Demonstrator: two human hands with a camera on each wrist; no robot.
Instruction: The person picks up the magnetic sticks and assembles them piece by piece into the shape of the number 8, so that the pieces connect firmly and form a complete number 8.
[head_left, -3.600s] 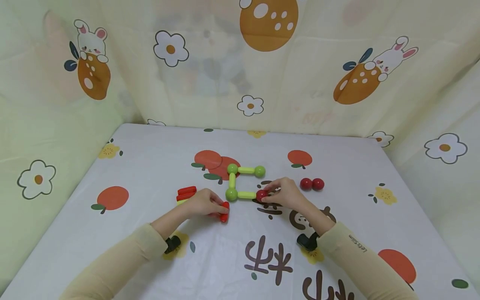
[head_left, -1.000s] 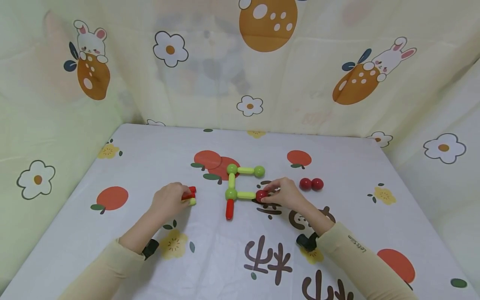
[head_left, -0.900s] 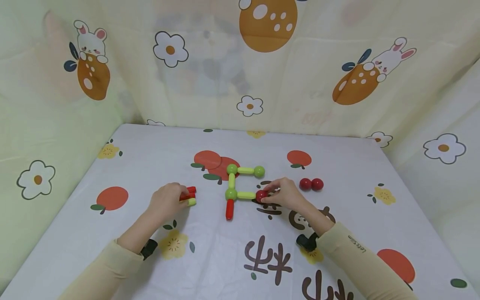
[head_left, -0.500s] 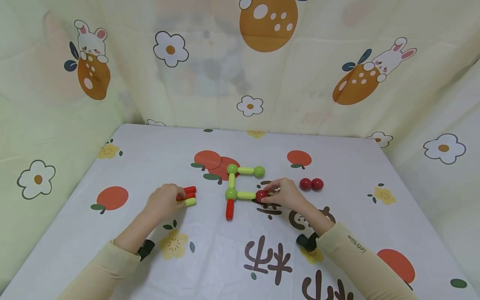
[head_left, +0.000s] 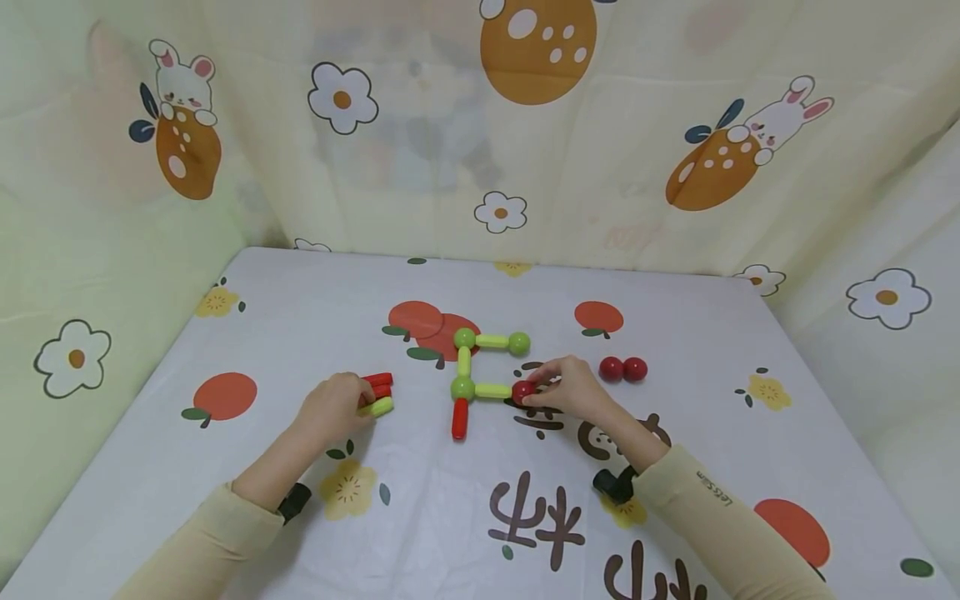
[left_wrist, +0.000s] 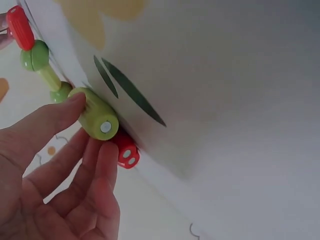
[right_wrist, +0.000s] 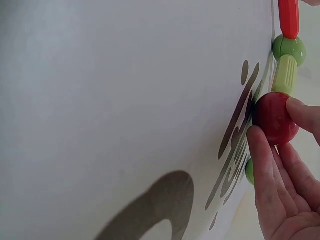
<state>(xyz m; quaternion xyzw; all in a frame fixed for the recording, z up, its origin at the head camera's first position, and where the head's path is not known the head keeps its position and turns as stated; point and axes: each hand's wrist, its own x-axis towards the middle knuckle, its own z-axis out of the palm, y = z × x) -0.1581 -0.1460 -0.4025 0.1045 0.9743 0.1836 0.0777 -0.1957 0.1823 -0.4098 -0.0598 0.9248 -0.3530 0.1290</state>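
My left hand point(head_left: 335, 408) pinches a light green magnetic rod point(left_wrist: 99, 116) between thumb and fingers; a pale disc shows in its end. Two red rods point(head_left: 381, 381) lie just beyond it. My right hand point(head_left: 573, 389) grips a red ball point(right_wrist: 276, 119) at the right end of the lower green rod point(head_left: 493, 390). That rod belongs to a joined figure: a lower green ball point(head_left: 462, 388), an upright green rod point(head_left: 464, 362), an upper green ball point(head_left: 465, 337), and a top rod point(head_left: 492, 341) ending in another green ball point(head_left: 519, 343). A red rod point(head_left: 459, 419) points toward me from the lower green ball.
Two red balls point(head_left: 622, 369) touch each other to the right of my right hand. The table point(head_left: 420, 517) has a white cloth printed with fruit, flowers and dark lettering. A patterned curtain point(head_left: 420, 167) hangs behind it.
The red rod held earlier by my left hand now sits against the lower green ball. My left hand moved left to the rods; the green one has tilted slightly. My right hand stays put.
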